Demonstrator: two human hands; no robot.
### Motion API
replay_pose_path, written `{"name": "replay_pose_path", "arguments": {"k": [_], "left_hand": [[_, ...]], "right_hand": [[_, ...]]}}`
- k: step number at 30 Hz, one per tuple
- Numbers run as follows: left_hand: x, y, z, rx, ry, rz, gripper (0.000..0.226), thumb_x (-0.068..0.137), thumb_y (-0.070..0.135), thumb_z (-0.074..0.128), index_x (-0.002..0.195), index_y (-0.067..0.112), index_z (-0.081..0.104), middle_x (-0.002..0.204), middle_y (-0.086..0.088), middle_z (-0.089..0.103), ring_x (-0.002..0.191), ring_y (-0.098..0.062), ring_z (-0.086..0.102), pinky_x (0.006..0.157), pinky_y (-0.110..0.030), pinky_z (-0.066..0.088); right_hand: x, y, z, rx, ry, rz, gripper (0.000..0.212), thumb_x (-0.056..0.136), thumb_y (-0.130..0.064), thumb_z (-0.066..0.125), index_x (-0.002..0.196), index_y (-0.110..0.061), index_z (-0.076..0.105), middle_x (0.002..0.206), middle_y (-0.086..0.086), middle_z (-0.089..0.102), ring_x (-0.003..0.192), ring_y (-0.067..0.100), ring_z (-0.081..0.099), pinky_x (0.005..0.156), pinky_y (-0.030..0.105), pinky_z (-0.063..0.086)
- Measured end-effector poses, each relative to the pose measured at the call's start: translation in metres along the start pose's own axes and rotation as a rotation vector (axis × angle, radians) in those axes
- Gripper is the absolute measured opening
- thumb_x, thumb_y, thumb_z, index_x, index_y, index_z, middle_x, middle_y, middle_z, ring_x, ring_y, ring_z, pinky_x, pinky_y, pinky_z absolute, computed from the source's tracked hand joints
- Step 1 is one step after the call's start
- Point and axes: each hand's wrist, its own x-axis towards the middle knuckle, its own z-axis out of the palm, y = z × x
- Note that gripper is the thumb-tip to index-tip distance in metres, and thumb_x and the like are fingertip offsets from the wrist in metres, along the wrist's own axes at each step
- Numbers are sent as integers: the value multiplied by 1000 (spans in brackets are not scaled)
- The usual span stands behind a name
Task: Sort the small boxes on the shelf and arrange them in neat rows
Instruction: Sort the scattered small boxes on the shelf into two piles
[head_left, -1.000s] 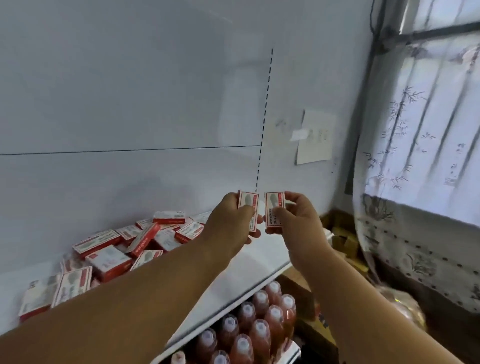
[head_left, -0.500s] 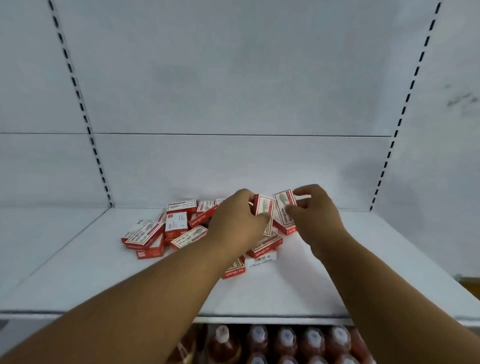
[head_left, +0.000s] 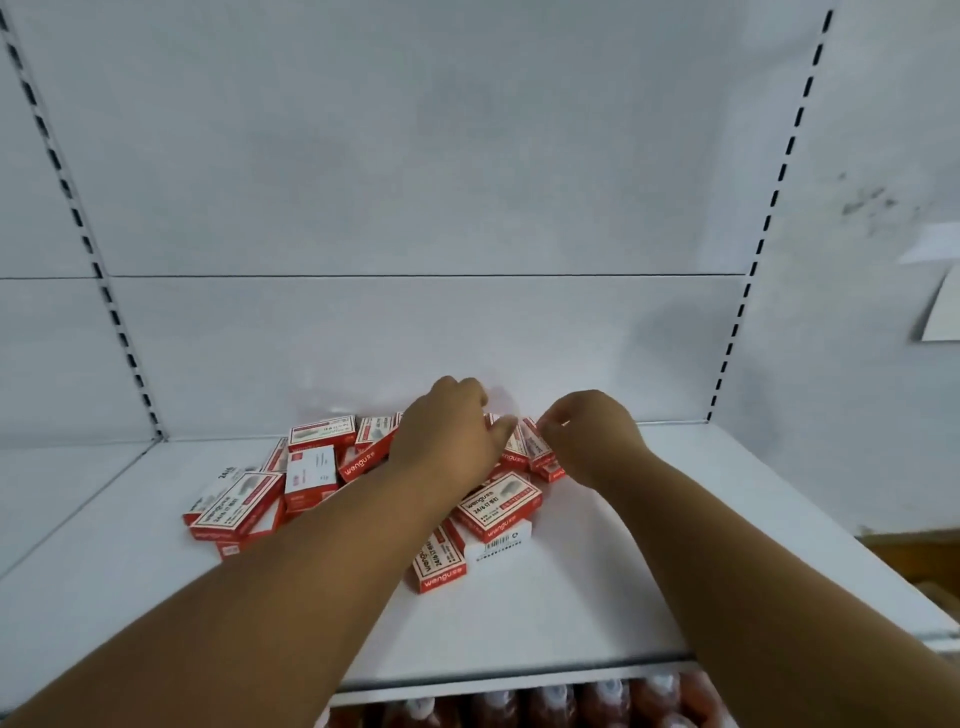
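The red and white small boxes (head_left: 497, 505) lie in a loose pile on the white shelf (head_left: 597, 597), toward its far middle, some flat and some leaning on each other. The left hand (head_left: 449, 441) reaches over the pile with its back to the camera; its fingers curl down behind it, and what they hold is hidden, so I cannot tell its grip. The right hand (head_left: 592, 441) is just beside it on the right, and its thumb and fingers pinch one tilted box (head_left: 535, 444) at the far right edge of the pile. The left forearm covers several boxes in the middle. Under the near edge of the shelf, the red bottles (head_left: 550, 701) with white caps are blurred and cut off by the frame. A paper sheet (head_left: 943, 306) on the right wall is also cut off.
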Motion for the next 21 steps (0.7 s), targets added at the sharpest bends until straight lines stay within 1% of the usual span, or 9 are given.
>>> {"name": "replay_pose_path", "arguments": {"k": [3,6,8,11,13,15,18,19,21], "left_hand": [[-5,-4,-5,-57,11,43,29,95,44,52,115,24,60,112,5,62,97,-15,61,84,-33,51],[-13,-12,-17,-37,-28,82,16,94,37,54,106,29,61,104,9,64,90,-10,61,80,-32,54],[-20,-19,-24,18,-78,101,19,92,40,57,106,30,63,104,10,65,89,-9,61,77,-30,54],[-30,-23,-32,98,-178,112,34,89,56,56,111,32,66,101,9,68,82,-8,64,74,-29,57],[-34,-24,-34,87,-197,109,40,87,60,57,113,32,67,99,10,71,80,-6,66,73,-31,59],[-36,-24,-36,69,-210,100,40,85,55,61,116,31,67,102,9,72,83,-8,67,76,-32,59],[-40,-22,-35,37,-211,97,35,85,41,67,118,28,67,107,6,72,89,-11,69,77,-28,57],[-42,-22,-35,13,-192,91,34,85,35,68,119,27,66,110,5,70,91,-13,68,76,-27,56],[-46,-23,-34,-82,-140,52,37,87,26,67,124,25,61,116,3,63,97,-15,65,80,-30,57]], "right_hand": [[-6,2,-3,-42,12,-35,26,92,-22,51,89,-12,75,89,2,73,85,20,67,72,33,55],[-21,-5,-8,74,0,-112,20,92,-26,54,85,-15,69,85,-4,70,80,17,64,66,31,52],[-31,-12,-10,84,-90,-131,21,90,-39,61,84,-19,65,83,-7,68,77,13,64,61,27,49],[-42,-19,-10,-56,-148,-124,41,80,-65,63,90,-25,58,83,-11,63,76,8,62,61,24,49],[-49,-24,-9,-114,-150,-106,47,77,-69,63,91,-26,52,86,-11,63,78,7,62,64,26,51],[-55,-29,-8,-138,-162,-120,45,76,-68,65,86,-28,47,90,-10,65,79,8,62,66,26,52],[-64,-36,-7,-95,-203,-148,37,79,-53,73,74,-31,43,77,-15,59,70,1,58,56,19,44],[-65,-38,-6,-62,-206,-145,35,79,-48,75,73,-31,44,74,-16,58,67,1,57,53,18,42],[-64,-36,-3,59,-197,-104,28,78,-40,78,79,-28,53,76,-12,64,68,6,64,53,22,49]]}}
